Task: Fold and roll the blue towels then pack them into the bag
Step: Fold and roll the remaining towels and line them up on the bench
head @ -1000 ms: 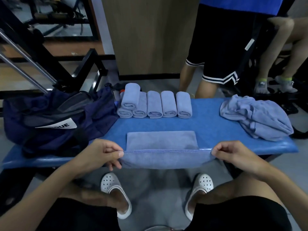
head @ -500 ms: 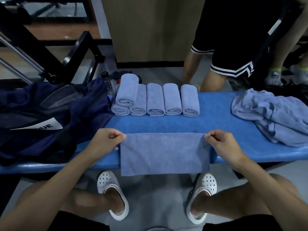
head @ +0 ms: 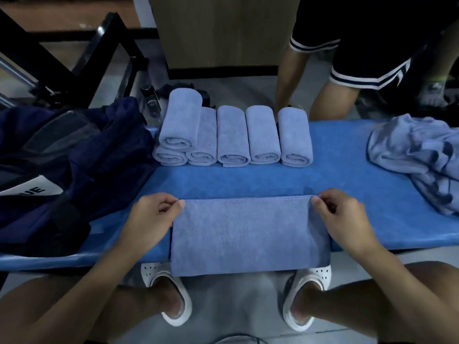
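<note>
A folded blue towel (head: 249, 234) lies flat across the near edge of the blue bench (head: 347, 194), its lower part hanging over the edge. My left hand (head: 151, 219) pinches its far left corner and my right hand (head: 345, 219) pinches its far right corner. Several rolled blue towels (head: 233, 136) sit in a row at the bench's far side, one stacked on top at the left. A dark navy bag (head: 62, 170) lies slumped on the left end. A heap of unfolded blue towels (head: 417, 155) rests on the right end.
A person in black shorts (head: 347, 45) stands behind the bench at the right. Black metal frames (head: 99, 58) stand at the back left and a wooden panel (head: 223, 31) behind. A bottle (head: 150, 100) sits behind the bag. My white clogs (head: 173, 299) are under the bench.
My hands lifted the towel's near edge and carried it forward over the lying half, laying the fold down on the bench. The view has tilted closer to the bench.
</note>
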